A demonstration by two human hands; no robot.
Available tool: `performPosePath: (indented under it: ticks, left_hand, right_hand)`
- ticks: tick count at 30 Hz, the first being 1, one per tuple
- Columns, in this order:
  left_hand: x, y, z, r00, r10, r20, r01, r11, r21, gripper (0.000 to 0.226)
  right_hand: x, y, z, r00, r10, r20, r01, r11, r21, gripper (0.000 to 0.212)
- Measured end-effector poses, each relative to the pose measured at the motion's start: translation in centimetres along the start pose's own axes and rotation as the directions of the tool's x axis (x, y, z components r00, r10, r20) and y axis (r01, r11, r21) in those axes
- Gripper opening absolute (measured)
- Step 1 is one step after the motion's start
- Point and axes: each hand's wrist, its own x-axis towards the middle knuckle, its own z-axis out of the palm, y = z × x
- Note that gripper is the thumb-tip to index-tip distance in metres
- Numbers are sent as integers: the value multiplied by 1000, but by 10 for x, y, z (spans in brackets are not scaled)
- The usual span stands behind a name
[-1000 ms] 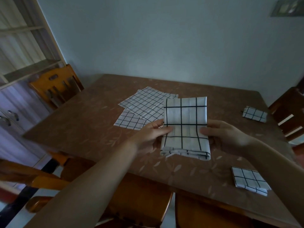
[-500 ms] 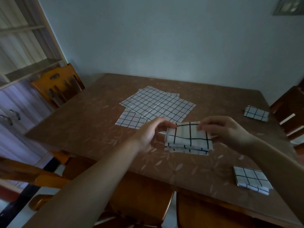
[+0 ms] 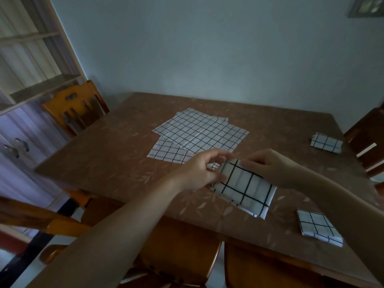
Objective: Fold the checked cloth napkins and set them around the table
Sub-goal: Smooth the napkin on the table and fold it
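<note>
A folded white napkin with black checks [image 3: 246, 187] is lifted at an angle just above the brown table [image 3: 108, 163]. My left hand [image 3: 200, 169] pinches its upper left corner, and my right hand [image 3: 274, 166] pinches its top edge from the right. Several unfolded checked napkins [image 3: 199, 133] lie spread in the middle of the table. One folded napkin [image 3: 318, 227] lies near the front right edge. Another folded napkin [image 3: 326, 142] lies at the far right edge.
A wooden chair [image 3: 74, 107] stands at the table's left side, two more chair backs [image 3: 180, 252] sit below the near edge, and a dark chair [image 3: 367, 140] is at the right. A cupboard with shelves [image 3: 22, 84] fills the left wall.
The napkin went from a long hanging strip to a smaller square. Both hands shifted to its top edge and tilted it, lower end toward the right.
</note>
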Motion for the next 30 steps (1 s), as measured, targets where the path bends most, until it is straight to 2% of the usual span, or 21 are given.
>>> performPosePath:
  ticks: [3,5,7,9,13,18,20,22,23,25,27,30]
  left_hand:
    - [1,4,3,992,-115,-53,115,993,-5,37]
    - [7,6,11,973,-133,-187,155,982,106,34]
    - [12,0,20,940,-38,-338,112,973,202,49]
    - [12,-7,25,895,77,-440,35,970,242,52]
    - [11,-15,22,849,210,-485,-81,959,273,51]
    - [7,-19,10,821,251,-512,-111,951,288,46]
    - [7,-20,8,808,261,-528,-127,953,276,43]
    - [8,-21,7,790,245,-562,-112,959,262,41]
    - [8,-22,5,782,237,-576,-99,960,261,41]
    - [7,-29,-1,769,259,-584,-98,951,293,42]
    - [5,-42,-10,761,259,-595,-70,945,321,41]
    - [0,-65,-22,755,201,-624,37,937,346,47]
  right_hand:
    - [4,-2,6,999,-32,-11,31,999,-31,42]
    - [6,-4,12,998,-59,-38,58,998,-35,41]
    - [7,-8,15,991,-84,-106,83,996,-13,40]
    - [7,-10,17,981,-83,-177,91,995,39,39]
    - [2,-10,20,979,-15,-204,38,993,108,33]
    - [-12,-9,20,952,142,-271,-3,890,457,20]
    - [-14,-9,27,956,219,-198,-42,765,643,22]
    - [-14,-9,37,969,235,77,-203,578,790,44]
    - [-14,-11,43,959,216,185,-277,557,783,49]
    - [-9,-12,53,954,185,236,-300,611,733,39]
    - [-2,-14,62,961,206,187,-278,679,679,24]
    - [10,-15,80,955,270,120,-287,757,587,23]
